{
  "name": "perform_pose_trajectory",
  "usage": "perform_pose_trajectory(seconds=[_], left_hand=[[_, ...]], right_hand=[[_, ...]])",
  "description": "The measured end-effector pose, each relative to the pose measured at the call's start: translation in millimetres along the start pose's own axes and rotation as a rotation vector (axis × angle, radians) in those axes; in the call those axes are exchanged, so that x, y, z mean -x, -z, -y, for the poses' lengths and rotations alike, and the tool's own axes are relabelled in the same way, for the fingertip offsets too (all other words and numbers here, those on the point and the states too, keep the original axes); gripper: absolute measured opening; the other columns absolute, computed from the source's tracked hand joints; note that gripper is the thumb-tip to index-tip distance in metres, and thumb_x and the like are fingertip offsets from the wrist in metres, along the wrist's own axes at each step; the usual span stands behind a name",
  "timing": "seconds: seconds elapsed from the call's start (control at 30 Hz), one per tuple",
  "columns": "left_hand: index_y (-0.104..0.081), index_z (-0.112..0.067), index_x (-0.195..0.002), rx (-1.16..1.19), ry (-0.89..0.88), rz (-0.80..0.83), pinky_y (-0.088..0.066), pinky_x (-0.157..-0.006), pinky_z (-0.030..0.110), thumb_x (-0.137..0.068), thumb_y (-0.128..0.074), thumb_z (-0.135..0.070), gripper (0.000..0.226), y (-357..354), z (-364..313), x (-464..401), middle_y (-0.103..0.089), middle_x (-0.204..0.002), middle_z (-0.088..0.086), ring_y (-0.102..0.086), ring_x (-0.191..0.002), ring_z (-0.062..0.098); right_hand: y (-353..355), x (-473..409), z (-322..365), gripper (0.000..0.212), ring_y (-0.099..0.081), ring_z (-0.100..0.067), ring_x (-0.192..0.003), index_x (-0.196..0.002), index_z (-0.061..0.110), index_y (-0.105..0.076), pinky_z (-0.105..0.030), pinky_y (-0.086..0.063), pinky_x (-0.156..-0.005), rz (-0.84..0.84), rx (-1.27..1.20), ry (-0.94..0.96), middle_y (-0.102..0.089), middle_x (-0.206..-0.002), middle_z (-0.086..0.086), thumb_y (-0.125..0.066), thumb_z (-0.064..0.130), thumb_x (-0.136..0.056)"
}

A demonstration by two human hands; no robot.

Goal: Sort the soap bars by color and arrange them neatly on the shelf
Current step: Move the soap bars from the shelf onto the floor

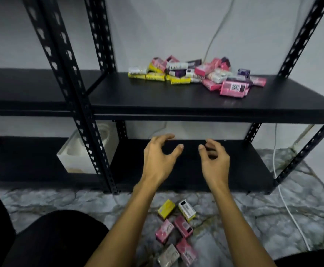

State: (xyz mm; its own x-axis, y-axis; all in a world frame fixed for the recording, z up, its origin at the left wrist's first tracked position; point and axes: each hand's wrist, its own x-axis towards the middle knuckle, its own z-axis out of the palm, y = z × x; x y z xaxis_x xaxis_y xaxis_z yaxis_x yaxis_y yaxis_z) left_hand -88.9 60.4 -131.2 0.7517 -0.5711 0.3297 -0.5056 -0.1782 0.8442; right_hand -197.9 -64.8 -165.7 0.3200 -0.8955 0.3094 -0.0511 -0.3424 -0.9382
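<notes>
"LUX" reads faintly on a white soap box (177, 65) in the pile

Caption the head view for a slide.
Both empty hands, left and right, reach toward the shelf holding an unsorted soap pile.

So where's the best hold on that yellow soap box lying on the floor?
Judging by its pose, across the two long sides, from above: the yellow soap box lies flat with its broad face up, and the white box sits close on its right, so pinch carefully there.
</notes>
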Motion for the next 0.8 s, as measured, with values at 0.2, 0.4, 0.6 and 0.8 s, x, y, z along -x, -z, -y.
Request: perform_pose_trajectory(seconds=[0.2, 0.4, 0.6, 0.8], left_hand=[[-0.064, -0.029, -0.126, -0.158, -0.183, 0.018, -0.047, -0.102, 0.038, -0.087, -0.069, -0.05, 0.045, 32, -45, -83, -0.059, -0.127, -0.005, -0.053, -0.121, 0.016], [-0.065, -0.024, -0.122, -0.518, -0.136, 0.177, -0.049, -0.098, 0.046, -0.092, -0.061, -0.052, 0.041, 35, -33, -161, -0.06, -0.126, 0.007, -0.055, -0.117, 0.026], [-0.053, -0.03, -0.136, -0.798, -0.126, 0.328, -0.04, -0.102, 0.052, -0.101, -0.039, -0.054, 0.044, 37, -19, -215, -0.047, -0.136, 0.009, -0.038, -0.131, 0.03], [-0.059, -0.029, -0.129, -0.801, -0.106, 0.208, -0.034, -0.106, 0.048, -0.095, -0.048, -0.059, 0.046, 31, 12, -266, -0.048, -0.135, 0.007, -0.038, -0.13, 0.029]], right_hand=[[-9, -64, 72, 0.034, -0.056, -0.011, -0.102, -0.127, 0.021, -0.06, -0.026, -0.049, -0.087, 0.08, 0.101, 0.182, -0.057, -0.118, 0.005, -0.066, 0.028, -0.094], [-41, -126, 87, 0.034, -0.054, -0.021, -0.119, -0.125, 0.013, -0.062, -0.039, -0.047, -0.099, 0.303, 0.448, 0.258, -0.06, -0.124, -0.002, -0.063, 0.029, -0.095], [-70, -170, 87, 0.035, -0.046, -0.027, -0.124, -0.123, 0.016, -0.063, -0.043, -0.037, -0.104, 0.42, 0.743, 0.236, -0.06, -0.128, -0.006, -0.055, 0.039, -0.098], [-103, -221, 81, 0.047, -0.037, -0.03, -0.131, -0.134, 0.021, -0.056, -0.045, -0.035, -0.102, 0.491, 0.87, 0.224, -0.055, -0.136, -0.006, -0.054, 0.049, -0.097]])
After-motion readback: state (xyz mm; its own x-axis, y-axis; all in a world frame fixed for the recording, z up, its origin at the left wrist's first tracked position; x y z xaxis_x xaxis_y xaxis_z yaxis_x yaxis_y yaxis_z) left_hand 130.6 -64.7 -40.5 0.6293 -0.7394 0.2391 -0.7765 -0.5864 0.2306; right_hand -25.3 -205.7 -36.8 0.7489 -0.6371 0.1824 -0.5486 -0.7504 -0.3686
